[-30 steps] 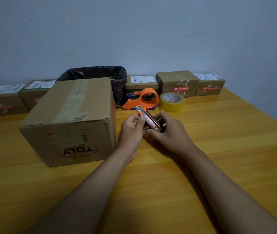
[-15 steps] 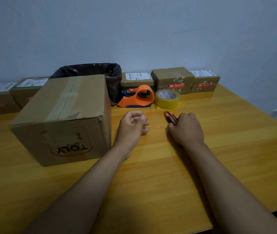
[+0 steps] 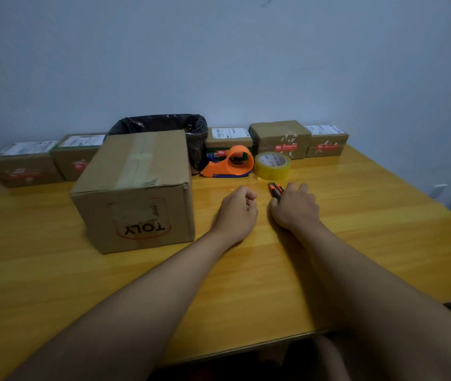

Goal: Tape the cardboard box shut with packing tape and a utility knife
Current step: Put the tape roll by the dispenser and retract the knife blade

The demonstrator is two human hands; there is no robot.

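A large cardboard box (image 3: 136,188) stands on the left of the yellow wooden table (image 3: 356,204), its top flaps down with a tape strip along the seam. An orange tape dispenser (image 3: 232,162) and a yellowish tape roll (image 3: 272,165) sit behind my hands. The orange-and-black utility knife (image 3: 275,189) lies flat on the table, its near end under the fingers of my right hand (image 3: 294,207). My left hand (image 3: 238,209) rests on the table beside it in a loose fist, holding nothing.
Several small taped parcels (image 3: 280,138) line the wall at the back. A black-lined bin (image 3: 163,125) stands behind the large box. The table's right edge runs down at the far right and its front edge is near my elbows.
Both hands held the knife up a second ago. My right hand has lowered it flat onto the table, and my left hand has let go and curled beside it.
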